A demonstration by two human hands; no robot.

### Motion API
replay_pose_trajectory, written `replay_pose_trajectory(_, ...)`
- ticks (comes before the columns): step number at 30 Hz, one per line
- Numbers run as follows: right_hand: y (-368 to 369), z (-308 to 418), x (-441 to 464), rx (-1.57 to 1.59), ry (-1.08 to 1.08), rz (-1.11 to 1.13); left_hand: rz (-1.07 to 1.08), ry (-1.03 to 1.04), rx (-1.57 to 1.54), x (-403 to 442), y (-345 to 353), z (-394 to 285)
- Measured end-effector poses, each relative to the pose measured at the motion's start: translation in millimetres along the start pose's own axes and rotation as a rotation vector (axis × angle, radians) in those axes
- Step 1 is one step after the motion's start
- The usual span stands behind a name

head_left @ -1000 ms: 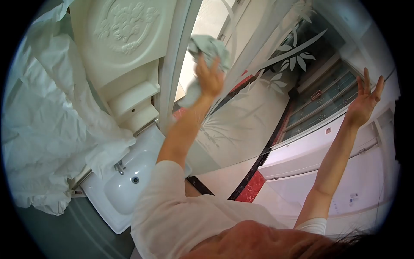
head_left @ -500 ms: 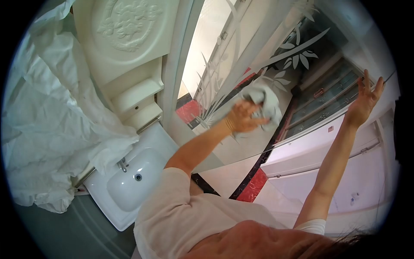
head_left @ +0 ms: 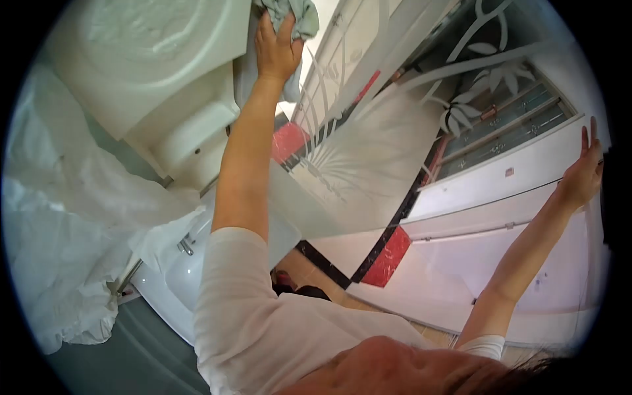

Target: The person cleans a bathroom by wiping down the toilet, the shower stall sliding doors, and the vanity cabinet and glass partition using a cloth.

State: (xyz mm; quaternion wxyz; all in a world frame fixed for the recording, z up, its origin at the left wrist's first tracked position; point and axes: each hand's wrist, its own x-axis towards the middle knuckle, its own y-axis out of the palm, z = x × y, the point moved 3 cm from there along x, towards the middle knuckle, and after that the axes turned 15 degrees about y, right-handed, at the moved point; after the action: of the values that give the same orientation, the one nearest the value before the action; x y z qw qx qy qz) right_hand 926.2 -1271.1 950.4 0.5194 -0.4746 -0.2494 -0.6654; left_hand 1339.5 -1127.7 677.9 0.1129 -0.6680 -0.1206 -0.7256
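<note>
My left hand (head_left: 279, 54) is raised at the top of the view, its fingers pressed over a crumpled pale green cloth (head_left: 300, 18). The cloth lies against the edge of a glass panel with frosted leaf patterns (head_left: 368, 151), beside the white cabinet. Part of the cloth hangs below the hand. My right hand (head_left: 582, 176) is stretched out at the far right, against the pale frame or wall there. Its visible fingers point up and are apart, and it holds nothing that shows.
A white cabinet (head_left: 158, 72) with a raised pattern and small shelves stands at upper left. Below it are a white washbasin (head_left: 172, 280) and a metal tap (head_left: 186, 246). White crumpled sheeting (head_left: 59, 250) hangs at the left. A red floor tile (head_left: 387, 257) shows below the glass.
My left hand has moved with the cloth from the middle of the glass up and left to the cabinet side. My right hand has shifted right and down in the view, and the view has tilted.
</note>
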Motion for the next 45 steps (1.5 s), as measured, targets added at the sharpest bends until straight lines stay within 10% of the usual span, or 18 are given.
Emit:
replay_pose_trajectory(18, 4.1, -49.6, -32.6, -0.248, -0.150, 0.027, 0.006, -0.467, -0.119, -117.4, -10.8, -136.9)
replay_pose_trajectory(26, 8.0, -56.3, -25.8, 0.107, -0.033, 0.120, 0.022, -0.084, -0.432, -99.4, -43.0, -305.0)
replay_pose_trajectory(32, 14.3, -57.6, -32.5, 0.225, -0.044, 0.137, 0.307, -0.102, -0.689, -80.3, -86.5, -243.5)
replay_pose_trajectory(40, 14.8, -55.1, -36.2, 0.171, -0.156, 0.127, 0.681, -0.423, 0.677, -79.8, -224.9, -12.2)
replay_pose_trajectory(45, 16.8, -48.2, -40.5, 0.284, -0.070, 0.153, 0.878, -0.554, 0.778, -95.8, -207.0, -5.4)
